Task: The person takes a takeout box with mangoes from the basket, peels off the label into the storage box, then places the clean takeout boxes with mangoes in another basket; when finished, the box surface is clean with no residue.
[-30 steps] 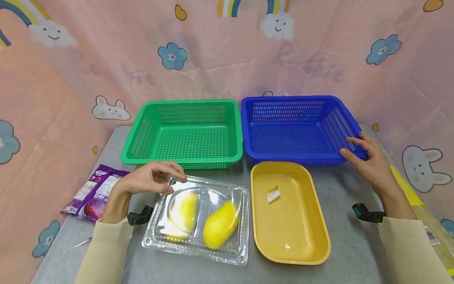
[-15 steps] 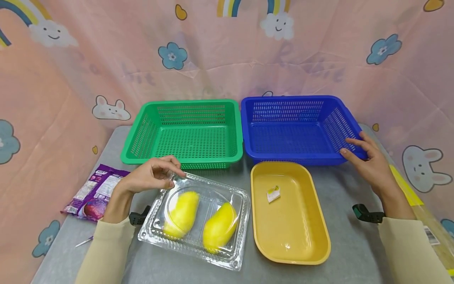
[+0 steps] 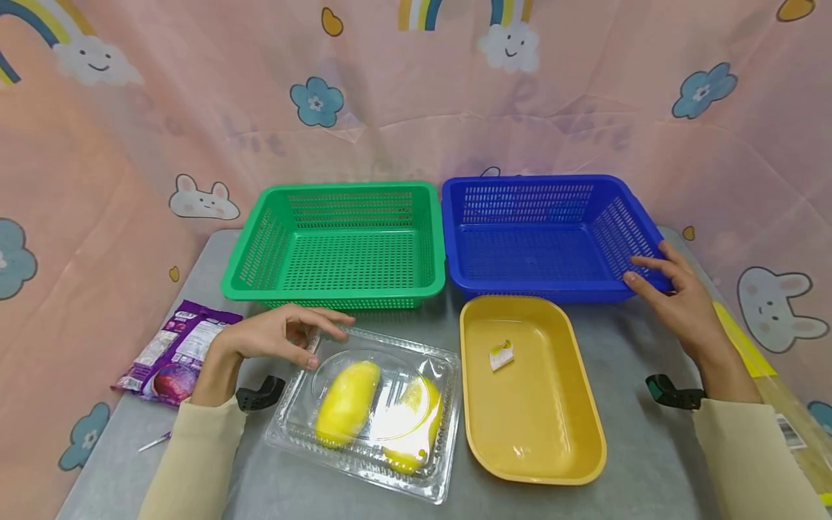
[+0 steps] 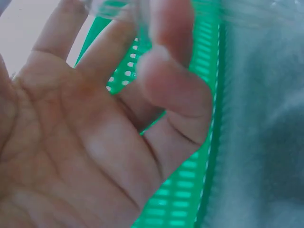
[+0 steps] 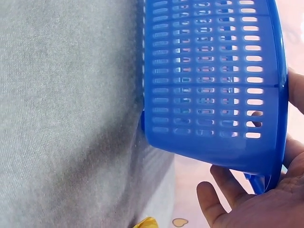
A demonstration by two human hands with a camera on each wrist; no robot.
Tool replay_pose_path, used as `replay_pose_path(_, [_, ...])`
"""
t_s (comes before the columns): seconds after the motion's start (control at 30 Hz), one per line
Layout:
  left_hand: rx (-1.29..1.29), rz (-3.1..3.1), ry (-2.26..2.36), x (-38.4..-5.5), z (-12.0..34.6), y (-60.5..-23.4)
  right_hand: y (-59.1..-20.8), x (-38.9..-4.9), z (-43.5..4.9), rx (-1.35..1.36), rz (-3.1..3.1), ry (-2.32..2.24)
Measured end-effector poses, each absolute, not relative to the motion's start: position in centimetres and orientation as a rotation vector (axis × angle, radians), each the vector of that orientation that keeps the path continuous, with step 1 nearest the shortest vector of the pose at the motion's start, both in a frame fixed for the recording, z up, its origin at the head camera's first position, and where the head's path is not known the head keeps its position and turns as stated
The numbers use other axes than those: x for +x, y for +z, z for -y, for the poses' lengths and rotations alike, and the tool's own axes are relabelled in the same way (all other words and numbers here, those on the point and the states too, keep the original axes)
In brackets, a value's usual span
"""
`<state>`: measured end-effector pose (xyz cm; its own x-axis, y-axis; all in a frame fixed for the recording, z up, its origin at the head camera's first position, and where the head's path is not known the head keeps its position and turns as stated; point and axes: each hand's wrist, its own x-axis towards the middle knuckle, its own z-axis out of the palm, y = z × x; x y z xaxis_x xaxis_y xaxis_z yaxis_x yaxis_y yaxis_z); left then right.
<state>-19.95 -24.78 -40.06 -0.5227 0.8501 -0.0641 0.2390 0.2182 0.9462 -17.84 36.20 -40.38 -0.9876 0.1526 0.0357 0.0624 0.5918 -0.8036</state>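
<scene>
My left hand (image 3: 279, 336) pinches the upper left edge of a clear plastic clamshell box (image 3: 357, 466), thumb and index finger at its rim. Through the lid show two yellow mangoes (image 3: 347, 404), the right one partly veiled by glare. In the left wrist view the hand (image 4: 95, 123) has its palm toward the camera, and a blurred strip of clear plastic (image 4: 109, 8) crosses the fingertips. My right hand (image 3: 682, 300) holds the near right corner of the blue basket (image 3: 552, 289). In the right wrist view its fingers (image 5: 211, 202) lie on both sides of the basket's rim.
A green basket (image 3: 334, 295) stands beside the blue one, behind the box. Right of the box is a yellow tray (image 3: 533, 426) with a paper scrap (image 3: 500, 355) in it. A purple printed bag (image 3: 172, 354) lies left, a clear yellow-banded bag (image 3: 747, 347) at far right.
The clamshell box has tilted to and fro in my left hand, and the mangoes have slid to the right inside it. My right hand has stayed at the basket corner.
</scene>
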Motion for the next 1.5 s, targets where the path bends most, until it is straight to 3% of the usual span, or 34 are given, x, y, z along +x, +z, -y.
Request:
replay_pose_path(0.27, [1.012,-1.788,1.430,-20.2,24.5,-40.6,-40.4,-17.9,-36.2,-0.184,2.722,1.349])
replay_pose_path(0.97, [1.283,-1.817,1.560,-19.3,24.6,-37.1,-40.4,-17.7,-36.1,-0.166,2.710,1.339])
replay_pose_path(1.5, [1.118,-1.930,1.809,-22.0,22.0,-34.8,-41.0,-17.3,-36.0,-0.289,2.632,1.405])
